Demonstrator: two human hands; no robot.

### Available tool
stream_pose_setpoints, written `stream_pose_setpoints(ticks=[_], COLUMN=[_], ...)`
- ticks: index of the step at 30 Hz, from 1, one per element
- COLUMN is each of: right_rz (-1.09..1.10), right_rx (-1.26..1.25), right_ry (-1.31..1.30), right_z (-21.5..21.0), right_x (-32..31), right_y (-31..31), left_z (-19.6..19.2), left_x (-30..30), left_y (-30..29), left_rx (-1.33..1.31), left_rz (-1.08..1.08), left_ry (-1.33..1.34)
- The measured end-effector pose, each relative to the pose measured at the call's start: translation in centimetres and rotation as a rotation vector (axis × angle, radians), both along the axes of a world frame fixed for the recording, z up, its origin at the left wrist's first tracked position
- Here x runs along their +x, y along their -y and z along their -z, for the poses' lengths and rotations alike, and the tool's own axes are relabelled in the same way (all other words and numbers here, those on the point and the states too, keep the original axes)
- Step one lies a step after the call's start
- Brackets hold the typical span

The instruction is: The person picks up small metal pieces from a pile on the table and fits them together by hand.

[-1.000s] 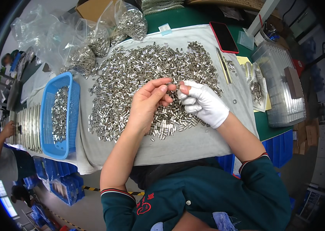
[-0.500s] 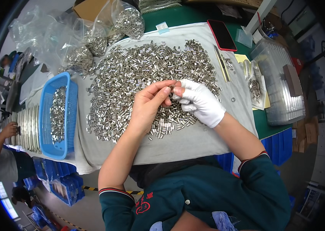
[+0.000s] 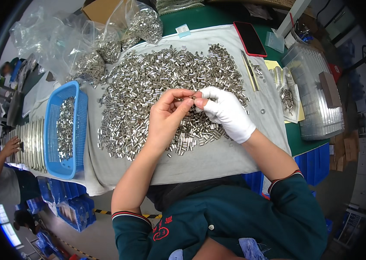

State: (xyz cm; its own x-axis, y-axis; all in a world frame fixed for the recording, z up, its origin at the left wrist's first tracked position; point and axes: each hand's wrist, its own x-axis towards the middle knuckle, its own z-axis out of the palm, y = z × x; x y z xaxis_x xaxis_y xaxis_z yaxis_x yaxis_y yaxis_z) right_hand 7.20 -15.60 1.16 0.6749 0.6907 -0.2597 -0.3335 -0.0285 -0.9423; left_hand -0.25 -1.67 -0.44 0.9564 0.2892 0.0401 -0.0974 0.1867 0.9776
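Counter (image 3: 217, 17) with a green top carries a grey cloth (image 3: 217, 160) that spans most of the scene. Across the cloth's far half spreads a heap of small silver metal tubes (image 3: 148, 86). A blue basket (image 3: 68, 130) at left holds more tubes, and clear bags (image 3: 92, 60) of them lie far left. Near the middle, the bare left hand (image 3: 165, 119) and white-gloved right hand (image 3: 226, 112) meet fingertip to fingertip, each grip narrow, pinching one small tube (image 3: 193, 97) between them above the heap.

One blue basket (image 3: 49, 130); one red phone (image 3: 250, 38); three clear bags (image 3: 88, 65); metal pieces (image 3: 148, 82) uncountable
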Motion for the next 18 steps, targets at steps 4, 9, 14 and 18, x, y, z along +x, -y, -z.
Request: stream_pose_setpoints(ticks=[4,9,14,18], right_rz=[-0.007,-0.071,-0.138,-0.057], right_rx=[0.016,0.003,0.289,0.425], right_ry=[-0.039,0.006,-0.901,-1.246], right_z=[-0.2,0.0,1.5,1.9], right_x=[0.0,0.4,1.5,1.8], right_y=[0.0,0.2,0.2,0.2], left_z=[0.0,-0.6,-0.4,-1.1], left_x=[-0.1,-0.2,0.0,-0.5], left_y=[-0.3,-0.1,-1.0,-2.9], left_rx=[0.274,0.700,0.668,1.288], left_rz=[-0.069,-0.129,-0.117,-0.052], left_ry=[0.079,0.207,0.142,-0.134])
